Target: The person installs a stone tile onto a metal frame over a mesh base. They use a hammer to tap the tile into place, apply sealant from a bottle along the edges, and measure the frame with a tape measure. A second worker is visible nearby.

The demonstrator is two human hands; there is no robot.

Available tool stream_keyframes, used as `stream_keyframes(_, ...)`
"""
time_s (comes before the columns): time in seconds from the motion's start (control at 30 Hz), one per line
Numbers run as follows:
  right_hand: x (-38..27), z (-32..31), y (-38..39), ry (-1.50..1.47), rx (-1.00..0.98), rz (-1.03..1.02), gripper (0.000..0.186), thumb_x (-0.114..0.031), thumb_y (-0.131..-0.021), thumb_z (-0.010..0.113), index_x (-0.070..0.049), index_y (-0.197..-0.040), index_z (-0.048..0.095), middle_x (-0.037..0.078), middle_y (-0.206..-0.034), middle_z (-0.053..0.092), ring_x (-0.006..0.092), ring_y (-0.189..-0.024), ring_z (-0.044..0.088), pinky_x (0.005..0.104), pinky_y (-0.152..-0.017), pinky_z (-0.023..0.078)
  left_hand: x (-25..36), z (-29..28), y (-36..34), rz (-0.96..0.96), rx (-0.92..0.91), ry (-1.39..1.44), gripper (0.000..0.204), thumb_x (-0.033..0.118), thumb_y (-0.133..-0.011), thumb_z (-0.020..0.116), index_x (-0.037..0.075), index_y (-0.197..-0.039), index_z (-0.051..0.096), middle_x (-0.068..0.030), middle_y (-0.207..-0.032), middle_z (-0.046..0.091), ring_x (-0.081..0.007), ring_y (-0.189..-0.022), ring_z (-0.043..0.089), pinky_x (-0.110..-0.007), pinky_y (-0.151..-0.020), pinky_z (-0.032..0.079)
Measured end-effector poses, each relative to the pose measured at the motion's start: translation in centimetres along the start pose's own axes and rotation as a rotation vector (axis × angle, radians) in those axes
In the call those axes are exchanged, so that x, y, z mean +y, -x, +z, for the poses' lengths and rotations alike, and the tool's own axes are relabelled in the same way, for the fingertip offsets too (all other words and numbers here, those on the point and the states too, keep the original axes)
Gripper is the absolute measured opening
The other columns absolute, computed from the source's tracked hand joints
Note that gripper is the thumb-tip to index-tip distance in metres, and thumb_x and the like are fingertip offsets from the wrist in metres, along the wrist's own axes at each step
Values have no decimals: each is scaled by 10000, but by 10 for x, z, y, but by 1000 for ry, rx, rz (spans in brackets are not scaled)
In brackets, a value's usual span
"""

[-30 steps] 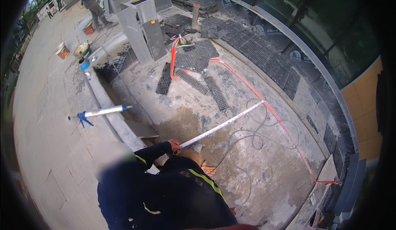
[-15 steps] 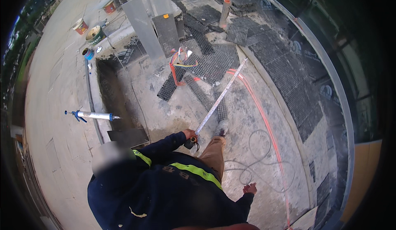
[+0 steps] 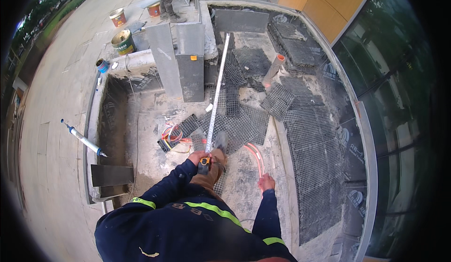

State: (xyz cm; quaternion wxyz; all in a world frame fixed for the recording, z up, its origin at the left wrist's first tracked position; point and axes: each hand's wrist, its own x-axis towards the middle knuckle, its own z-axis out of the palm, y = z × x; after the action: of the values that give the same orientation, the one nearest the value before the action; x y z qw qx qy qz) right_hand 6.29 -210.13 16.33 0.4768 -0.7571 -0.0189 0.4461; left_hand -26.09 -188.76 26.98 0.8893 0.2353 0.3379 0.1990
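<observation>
A yellow-and-black tape measure (image 3: pixel 204 166) is gripped in my left hand (image 3: pixel 196 157). Its long pale blade (image 3: pixel 217 95) runs out straight ahead, above dark plastic grid mats (image 3: pixel 251 121), and ends close to a grey slab at the far side. My right hand (image 3: pixel 266 182) hangs to the right over orange-red conduits (image 3: pixel 256 155); its fingers look loosely bent, with nothing visible in them. Under the blade, my shoe (image 3: pixel 221 142) stands by the mats. Left of the shoe, a bundle of coloured wires (image 3: pixel 172 133) rises from the floor.
Grey slabs (image 3: pixel 164 57) stand upright ahead, left of the blade. An orange pipe stub (image 3: pixel 274 69) juts up beyond the mats. On the left ledge lies a caulking gun (image 3: pixel 84 140); buckets (image 3: pixel 123 42) stand farther back near another person's legs (image 3: pixel 167 1). Glass panels (image 3: pixel 399 88) line the right.
The tape measure's blade has swung left, now pointing nearly straight ahead and reaching farther toward the back. My right hand has come forward. The view has turned, and my shoe is farther ahead.
</observation>
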Motion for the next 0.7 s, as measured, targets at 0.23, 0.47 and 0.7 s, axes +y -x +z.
stream_keyframes(0.23,-241,120,-122,331,-293,-373,259,-283,-855,530,-35,-859,604,10,-603,529,64,-494,480,208,-434,379,87,30,-210,72,31,-113,170,152,-869,438,19,-874,544,-113,-777,613,-224,-651,614,-324,-612,507)
stream_keyframes(0.47,-414,235,-207,476,-209,-496,329,-292,-823,554,23,-738,598,102,-582,553,136,-551,500,338,-537,407,193,110,-377,253,-190,-917,227,171,-850,458,18,-853,625,-101,-812,635,-201,-710,628,-265,-688,483)
stream_keyframes(0.7,-597,289,-363,251,128,-618,320,-266,-815,546,35,-724,605,140,-611,564,180,-572,515,333,-567,400,374,169,-467,-333,-217,-231,254,201,-836,477,-11,-882,610,-109,-753,642,-181,-613,624,-282,-563,508)
